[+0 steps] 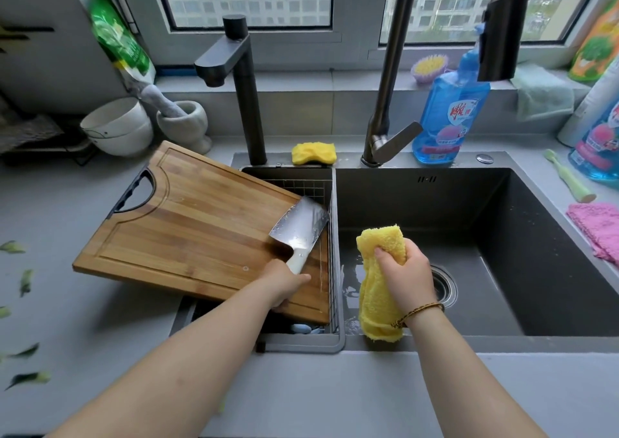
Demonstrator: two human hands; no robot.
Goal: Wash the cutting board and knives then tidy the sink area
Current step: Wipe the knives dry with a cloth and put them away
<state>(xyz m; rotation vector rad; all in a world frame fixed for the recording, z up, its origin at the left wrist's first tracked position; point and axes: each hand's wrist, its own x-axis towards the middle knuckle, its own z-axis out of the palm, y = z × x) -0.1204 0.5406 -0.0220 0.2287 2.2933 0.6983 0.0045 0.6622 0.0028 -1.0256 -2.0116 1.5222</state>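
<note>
Your left grip is clamped round the white handle of the cleaver, blade pointing to 1 o'clock over the 3 o'clock corner of the wooden cutting board; I can't tell whether the blade touches the wood. The board lies tilted, with its handle end at 10 o'clock on the grey bench and its other end over the wire drain basket in the small left compartment.

Your right grip is clamped on a folded yellow cloth, held over the main sink basin at 9 o'clock of the drain. The cloth's loose end hangs below the wrist. There is water on the basin floor beside it.

A yellow sponge sits on the sink rim at 12 o'clock, between the two taps. A blue detergent bottle stands at 1 o'clock and a pink cloth lies at 3 o'clock. Green vegetable scraps lie on the bench at 8 o'clock.
</note>
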